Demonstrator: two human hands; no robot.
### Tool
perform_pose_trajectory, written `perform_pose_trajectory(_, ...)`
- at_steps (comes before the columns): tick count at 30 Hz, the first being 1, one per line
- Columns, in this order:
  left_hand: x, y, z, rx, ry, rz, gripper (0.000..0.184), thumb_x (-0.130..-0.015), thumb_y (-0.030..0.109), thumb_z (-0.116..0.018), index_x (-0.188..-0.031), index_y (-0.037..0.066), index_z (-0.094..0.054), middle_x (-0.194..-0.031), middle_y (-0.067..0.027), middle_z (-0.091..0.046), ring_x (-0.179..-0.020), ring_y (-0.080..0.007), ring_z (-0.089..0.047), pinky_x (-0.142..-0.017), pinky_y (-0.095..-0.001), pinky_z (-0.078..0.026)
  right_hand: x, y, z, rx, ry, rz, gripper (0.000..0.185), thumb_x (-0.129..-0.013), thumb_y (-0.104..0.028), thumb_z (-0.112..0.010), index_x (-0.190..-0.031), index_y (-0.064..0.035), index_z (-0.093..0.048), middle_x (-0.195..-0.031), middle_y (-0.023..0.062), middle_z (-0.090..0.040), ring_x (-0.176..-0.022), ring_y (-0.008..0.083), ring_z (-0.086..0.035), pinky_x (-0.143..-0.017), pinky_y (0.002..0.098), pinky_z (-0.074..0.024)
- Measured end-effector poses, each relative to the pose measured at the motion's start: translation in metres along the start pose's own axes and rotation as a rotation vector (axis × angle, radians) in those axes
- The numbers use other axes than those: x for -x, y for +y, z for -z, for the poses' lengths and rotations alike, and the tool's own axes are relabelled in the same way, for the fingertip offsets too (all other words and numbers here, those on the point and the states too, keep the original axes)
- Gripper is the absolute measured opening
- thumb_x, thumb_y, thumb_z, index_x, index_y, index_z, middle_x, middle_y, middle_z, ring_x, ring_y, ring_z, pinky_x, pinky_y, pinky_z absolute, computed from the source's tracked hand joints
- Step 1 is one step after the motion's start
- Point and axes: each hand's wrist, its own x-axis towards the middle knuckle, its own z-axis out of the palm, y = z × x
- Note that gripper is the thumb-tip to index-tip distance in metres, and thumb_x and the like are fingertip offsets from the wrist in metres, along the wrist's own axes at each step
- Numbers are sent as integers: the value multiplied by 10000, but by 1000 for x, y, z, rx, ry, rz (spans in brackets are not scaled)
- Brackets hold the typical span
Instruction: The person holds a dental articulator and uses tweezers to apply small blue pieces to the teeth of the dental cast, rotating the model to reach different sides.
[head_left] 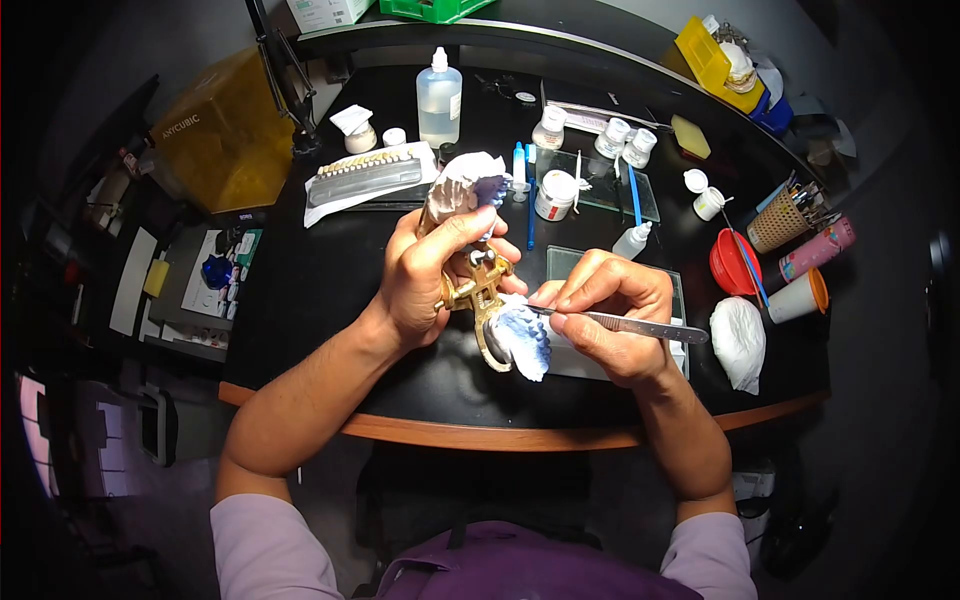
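Observation:
My left hand [420, 275] is closed around a brass dental articulator [484, 283], held up over the desk and swung wide apart. On its upper arm sits a white plaster cast [462, 188] with a bluish tooth area, the thumb resting near it. The lower arm carries a second plaster dental cast [521, 340], tinted blue along its teeth. My right hand [620, 310] grips a metal scalpel [640, 326] like a pen. Its tip end points at the edge of the lower cast; whether the blade touches is too small to tell.
A clear bottle [439, 105], a shade guide [368, 180] and a white jar [556, 196] stand behind my hands. On the right are a red bowl [735, 262], a white cup [800, 296] and a crumpled white cloth [737, 345]. The wooden desk edge [480, 433] runs in front.

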Motion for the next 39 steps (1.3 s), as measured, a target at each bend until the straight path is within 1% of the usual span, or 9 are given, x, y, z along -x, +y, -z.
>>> perform_pose_trajectory(4, 0, -1, -2, 36, 66, -23, 306, -974, 282, -545, -1052, -8, -604, -862, -166, -703, -725, -328, -730, -677, -404, -617, 2, 3, -3, 55, 51, 51, 105, -788, 128, -695, -816, 37, -650, -827, 130, -637, -853, 230, -709, -820, 359, -582)
perform_pose_trajectory(8, -3, -5, 2, 96, 64, -53, 308, -979, 286, -532, -1035, -5, -615, -873, -169, -707, -740, -342, -730, -706, -418, -613, 1, 3, -2, 83, 88, 91, 104, -798, 114, -702, -837, 34, -648, -829, 130, -636, -853, 232, -710, -845, 375, -587)
perform_pose_trajectory(14, -6, -7, 8, 161, 70, -109, 326, -981, 308, -524, -1035, 4, -627, -875, -168, -707, -767, -345, -729, -732, -434, -608, 1, 4, 1, 49, 90, 98, 99, -816, 111, -694, -852, 37, -638, -824, 120, -632, -821, 202, -691, -876, 401, -592)
perform_pose_trajectory(20, -8, -3, 13, 178, 63, -145, 362, -985, 336, -508, -1042, 1, -632, -894, -173, -709, -778, -355, -727, -750, -445, -600, -1, 0, 0, -24, 138, 51, 89, -829, 124, -672, -846, 44, -635, -820, 115, -623, -810, 191, -681, -894, 420, -593)
perform_pose_trajectory(23, -9, -3, 16, 176, 53, -170, 363, -983, 337, -510, -1044, 1, -631, -894, -173, -709, -784, -360, -727, -757, -450, -598, -1, 1, 2, -28, 117, 71, 82, -834, 122, -667, -845, 47, -635, -817, 115, -620, -811, 187, -677, -896, 428, -594)
perform_pose_trajectory(32, -11, 3, 18, 170, 93, -187, 344, -965, 330, -537, -1041, 8, -633, -891, -167, -708, -769, -345, -717, -766, -465, -582, -1, 1, 3, -68, 88, 64, 91, -809, 108, -663, -792, 26, -629, -795, 107, -611, -736, 154, -635, -943, 519, -568)
perform_pose_trajectory(39, -11, 5, 18, 195, 104, -203, 342, -962, 325, -542, -1041, 6, -636, -882, -168, -707, -765, -341, -716, -761, -464, -584, -1, 1, 4, -19, 85, 45, 106, -794, 112, -660, -775, 15, -620, -774, 99, -606, -719, 147, -626, -945, 529, -564)
